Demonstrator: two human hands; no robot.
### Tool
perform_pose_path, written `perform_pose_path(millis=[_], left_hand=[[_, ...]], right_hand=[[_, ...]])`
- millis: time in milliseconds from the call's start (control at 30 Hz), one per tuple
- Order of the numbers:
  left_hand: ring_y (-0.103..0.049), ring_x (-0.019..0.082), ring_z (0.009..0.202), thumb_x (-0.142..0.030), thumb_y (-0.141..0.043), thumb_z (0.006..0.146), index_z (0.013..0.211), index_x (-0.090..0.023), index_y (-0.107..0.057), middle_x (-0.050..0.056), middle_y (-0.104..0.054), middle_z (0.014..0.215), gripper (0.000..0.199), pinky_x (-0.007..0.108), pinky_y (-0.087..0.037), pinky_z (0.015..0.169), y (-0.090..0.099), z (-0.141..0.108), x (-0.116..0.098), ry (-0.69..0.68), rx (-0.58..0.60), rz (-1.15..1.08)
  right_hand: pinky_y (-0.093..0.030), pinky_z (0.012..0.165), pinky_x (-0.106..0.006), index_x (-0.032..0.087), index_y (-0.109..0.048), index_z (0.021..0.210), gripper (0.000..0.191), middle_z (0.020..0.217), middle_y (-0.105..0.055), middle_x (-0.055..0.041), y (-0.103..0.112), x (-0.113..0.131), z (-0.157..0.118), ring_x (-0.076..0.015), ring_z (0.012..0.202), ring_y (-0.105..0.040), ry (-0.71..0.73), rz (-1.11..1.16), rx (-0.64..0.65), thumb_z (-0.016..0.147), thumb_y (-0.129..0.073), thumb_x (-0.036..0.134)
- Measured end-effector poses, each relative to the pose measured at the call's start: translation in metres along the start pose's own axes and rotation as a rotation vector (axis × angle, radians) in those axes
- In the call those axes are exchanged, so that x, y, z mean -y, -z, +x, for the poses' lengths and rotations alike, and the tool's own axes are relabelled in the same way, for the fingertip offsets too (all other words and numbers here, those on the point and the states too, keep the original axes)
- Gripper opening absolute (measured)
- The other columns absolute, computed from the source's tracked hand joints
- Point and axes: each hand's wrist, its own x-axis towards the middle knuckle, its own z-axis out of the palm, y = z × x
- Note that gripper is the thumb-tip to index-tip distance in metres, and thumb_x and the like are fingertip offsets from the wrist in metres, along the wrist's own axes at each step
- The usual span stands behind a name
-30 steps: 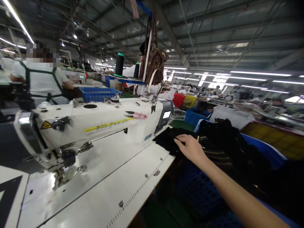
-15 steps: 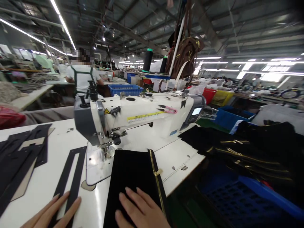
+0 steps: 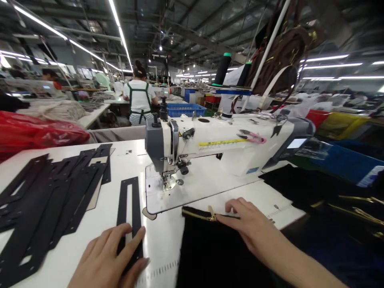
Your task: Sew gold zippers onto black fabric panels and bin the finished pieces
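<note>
Black cloth with a gold zipper along its top edge lies in front of the white sewing machine. My right hand pinches the zipper edge at its right, beside the gold pull. On the left, my left hand rests with fingers apart on a black strip frame that has a long slot. Its fingertips touch the strip and the white table. The needle area stands behind the cloth, not touching it.
Several black slotted pieces overlap at the left. More black cloth with gold zippers lies at the right. Behind the machine are a blue basket and a person in a green apron. A red plastic bag sits back left.
The view has swung left. The cloth has turned, so its zipper now runs across the top. My right hand has gone from lying flat on the cloth to gripping its zipper edge.
</note>
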Motion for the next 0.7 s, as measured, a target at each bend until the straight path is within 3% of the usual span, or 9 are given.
perform_pose_path(millis=[67, 133, 267, 400, 500, 600, 667, 700], left_hand=[[-0.057, 0.025, 0.092, -0.050, -0.053, 0.079, 0.120, -0.034, -0.053, 0.005, -0.058, 0.108, 0.044, 0.035, -0.050, 0.073, 0.005, 0.001, -0.001, -0.032, 0.016, -0.011], [-0.056, 0.026, 0.098, -0.049, -0.053, 0.079, 0.122, -0.035, -0.051, 0.004, -0.056, 0.116, 0.045, 0.035, -0.050, 0.076, 0.007, -0.001, 0.000, -0.040, 0.031, -0.009], [-0.051, 0.029, 0.111, -0.051, -0.054, 0.079, 0.128, -0.032, -0.046, 0.006, -0.044, 0.134, 0.053, 0.040, -0.049, 0.084, 0.007, -0.007, 0.003, -0.005, 0.037, 0.007], [-0.051, 0.029, 0.110, -0.052, -0.054, 0.078, 0.128, -0.030, -0.046, 0.006, -0.048, 0.131, 0.055, 0.039, -0.049, 0.084, 0.009, -0.001, 0.002, -0.012, 0.066, 0.004], [-0.054, 0.028, 0.105, -0.049, -0.055, 0.079, 0.125, -0.028, -0.050, 0.006, -0.054, 0.125, 0.051, 0.039, -0.050, 0.082, 0.015, 0.009, -0.002, -0.009, 0.093, 0.002], [-0.052, 0.028, 0.108, -0.048, -0.054, 0.079, 0.126, -0.030, -0.048, 0.006, -0.051, 0.128, 0.050, 0.040, -0.048, 0.084, 0.018, 0.016, -0.002, 0.020, 0.109, -0.010], [-0.048, 0.031, 0.115, -0.056, -0.055, 0.074, 0.131, -0.028, -0.043, 0.009, -0.043, 0.136, 0.064, 0.043, -0.047, 0.086, 0.018, 0.017, 0.003, -0.002, 0.104, -0.014], [-0.044, 0.034, 0.118, -0.061, -0.056, 0.070, 0.134, -0.026, -0.038, 0.011, -0.038, 0.139, 0.075, 0.045, -0.046, 0.088, 0.017, 0.016, 0.006, -0.018, 0.108, -0.017]], right_hand=[[-0.045, 0.062, -0.030, 0.027, -0.062, 0.105, 0.051, 0.085, -0.053, -0.0063, 0.000, -0.009, 0.009, -0.0183, 0.074, -0.053, 0.028, -0.049, 0.031, 0.073, -0.035, -0.003], [-0.047, 0.057, -0.027, 0.020, -0.061, 0.104, 0.039, 0.081, -0.053, -0.0067, -0.004, -0.004, 0.014, -0.0170, 0.067, -0.054, -0.030, -0.102, 0.016, 0.079, -0.037, 0.003], [-0.051, 0.060, -0.034, 0.013, -0.061, 0.099, 0.027, 0.084, -0.056, -0.0116, -0.017, 0.033, 0.017, -0.0218, 0.072, -0.055, -0.075, -0.128, -0.132, 0.088, -0.037, 0.018], [-0.051, 0.073, -0.038, 0.017, -0.060, 0.094, 0.026, 0.098, -0.054, -0.0116, -0.019, 0.061, 0.032, -0.0225, 0.087, -0.053, 0.024, 0.172, -0.049, 0.084, -0.037, 0.008], [-0.048, 0.082, -0.039, 0.017, -0.058, 0.086, 0.024, 0.104, -0.053, -0.0102, -0.012, 0.068, 0.049, -0.0225, 0.096, -0.050, 0.051, 0.353, 0.039, 0.078, -0.042, 0.002], [-0.047, 0.085, -0.036, 0.017, -0.055, 0.081, 0.014, 0.104, -0.052, -0.0097, -0.008, 0.071, 0.056, -0.0217, 0.100, -0.050, 0.021, 0.493, 0.057, 0.074, -0.051, 0.007], [-0.050, 0.080, -0.029, 0.018, -0.051, 0.071, 0.008, 0.102, -0.053, -0.0085, -0.009, 0.071, 0.056, -0.0193, 0.097, -0.054, -0.029, 0.579, 0.020, 0.073, -0.056, 0.013], [-0.051, 0.076, -0.026, 0.019, -0.048, 0.065, 0.013, 0.100, -0.054, -0.0077, -0.010, 0.070, 0.056, -0.0176, 0.093, -0.056, -0.053, 0.612, -0.007, 0.075, -0.056, 0.016]])
